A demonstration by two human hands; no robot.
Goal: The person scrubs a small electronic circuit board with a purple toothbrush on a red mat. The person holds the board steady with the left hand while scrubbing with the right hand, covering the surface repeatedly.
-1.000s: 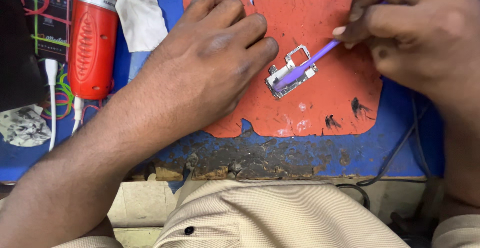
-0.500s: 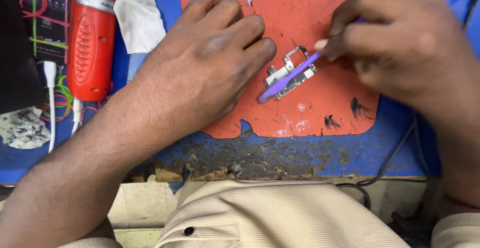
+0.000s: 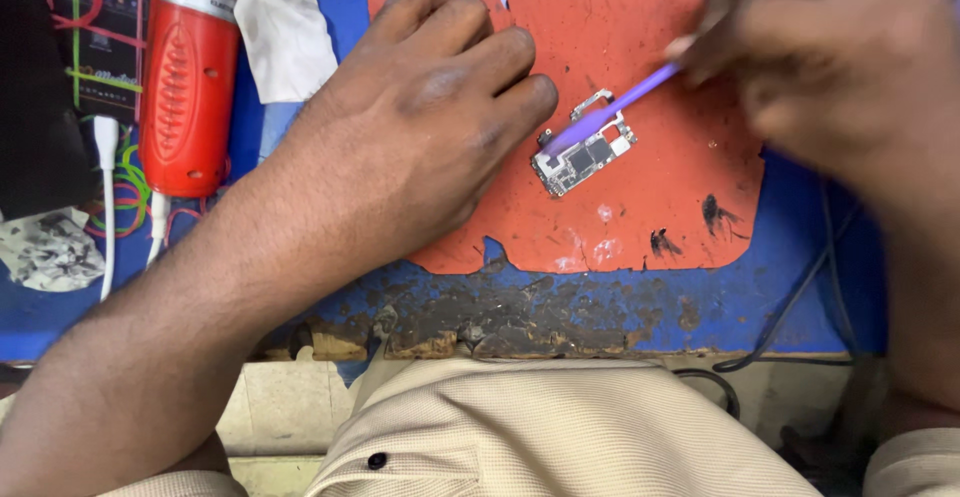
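The small circuit board (image 3: 583, 154) lies on the orange mat (image 3: 640, 227), and the purple brush (image 3: 615, 112) across it now sits higher and steeper than half a second ago, its tip pulled up along the board: a scrubbing stroke in progress. The right hand (image 3: 830, 67), blurred, pinches the brush handle above and right of the board. The left hand (image 3: 420, 127) lies flat, fingers together, holding nothing, fingertips just left of the board, seemingly steadying it

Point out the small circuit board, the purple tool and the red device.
small circuit board (image 3: 583, 160), head view, on its chip-covered middle.
purple tool (image 3: 622, 107), head view, on its shaft above the board.
red device (image 3: 188, 77), head view, on its ribbed body.
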